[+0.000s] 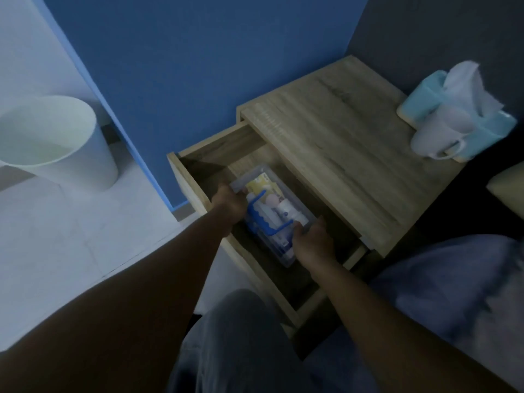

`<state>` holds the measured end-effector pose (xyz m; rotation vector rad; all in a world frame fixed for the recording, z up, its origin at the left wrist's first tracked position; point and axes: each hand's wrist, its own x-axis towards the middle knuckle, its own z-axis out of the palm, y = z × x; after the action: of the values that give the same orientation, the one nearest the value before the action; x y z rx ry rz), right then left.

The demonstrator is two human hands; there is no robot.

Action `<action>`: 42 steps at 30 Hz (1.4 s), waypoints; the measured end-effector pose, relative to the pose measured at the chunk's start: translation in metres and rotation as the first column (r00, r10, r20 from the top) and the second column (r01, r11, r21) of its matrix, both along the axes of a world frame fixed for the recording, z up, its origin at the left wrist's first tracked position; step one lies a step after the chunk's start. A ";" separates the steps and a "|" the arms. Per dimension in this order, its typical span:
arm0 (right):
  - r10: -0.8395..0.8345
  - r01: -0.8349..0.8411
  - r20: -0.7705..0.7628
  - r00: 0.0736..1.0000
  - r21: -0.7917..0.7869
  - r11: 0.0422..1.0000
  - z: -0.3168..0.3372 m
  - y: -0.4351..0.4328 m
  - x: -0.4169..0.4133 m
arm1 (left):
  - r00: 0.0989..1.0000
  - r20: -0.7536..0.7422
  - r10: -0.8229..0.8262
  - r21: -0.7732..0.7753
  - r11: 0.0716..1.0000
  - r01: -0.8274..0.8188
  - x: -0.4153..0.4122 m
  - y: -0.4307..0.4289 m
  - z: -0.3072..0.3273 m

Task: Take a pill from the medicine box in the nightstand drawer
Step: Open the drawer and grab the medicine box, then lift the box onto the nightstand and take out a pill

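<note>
Nightstand (340,154) drawer (198,154) is pulled open; medicine box (289,259), clear plastic w/ blue handle (259,222), lies inside it, roughly mid-drawer, long axis running from far-left to near-right. Box lid looks on, but dim and blurry, so not sure. Contents seen through the clear top: yellow pack (262,184) at far end, white bottles (286,209) in the middle, small blue-white packs toward near end. No single pill can be made out.

Left hand (229,201) is at the box's far-left corner, fingers curled round the edge there, grip closed on the box. Right hand (313,241) is at the box's right long side near the near end, fingers wrapped on the rim, thumb toward the handle base; grip also clamped on the box. So the box sits between both hands, touching each. Can't tell if it's lifted off the drawer floor or resting.

On the nightstand top, far-right corner: white mug (436,134) touching a teal tissue box (425,92) w/ tissue sticking up. White bin (56,140) stands on the floor (71,236) left of the blue wall (184,66), well apart from the nightstand. Person's knee in grey trousers (241,341) at bottom centre, bedding (453,293) at right.
</note>
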<state>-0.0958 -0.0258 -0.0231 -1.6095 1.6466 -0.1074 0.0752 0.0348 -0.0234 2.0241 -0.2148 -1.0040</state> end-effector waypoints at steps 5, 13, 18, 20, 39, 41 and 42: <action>-0.034 0.020 0.175 0.984 0.084 0.996 0.034 0.010 -0.019 | 0.999 0.043 -0.017 -0.091 0.996 0.021 -0.005 0.018 0.040; 0.043 -0.045 0.304 0.952 0.001 0.999 0.112 0.006 -0.015 | 0.919 0.382 0.094 -0.118 0.992 -0.052 0.010 0.023 0.123; 0.023 0.005 0.471 0.882 -0.057 0.998 0.138 -0.030 0.002 | 0.934 0.323 0.152 -0.226 0.971 -0.080 0.038 0.002 0.162; 0.031 0.015 0.476 0.879 -0.093 0.996 0.145 -0.049 0.012 | 0.934 0.330 0.138 -0.263 0.964 -0.049 0.048 -0.015 0.170; 0.006 0.059 0.419 0.908 -0.144 0.988 0.120 -0.178 0.073 | 0.972 0.201 0.124 -0.349 0.936 -0.047 0.115 -0.151 0.114; 0.022 0.058 0.436 0.899 -0.169 0.984 0.117 -0.179 0.073 | 0.971 0.207 0.120 -0.331 0.942 -0.046 0.116 -0.154 0.110; 0.032 0.056 0.445 0.895 -0.184 0.981 0.116 -0.179 0.073 | 0.972 0.199 0.126 -0.329 0.943 -0.055 0.116 -0.154 0.108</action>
<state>-0.0231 -0.2049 0.0927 -1.5693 1.3145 -0.6163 0.1916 -0.1192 0.0845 1.8214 -0.3736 -0.6401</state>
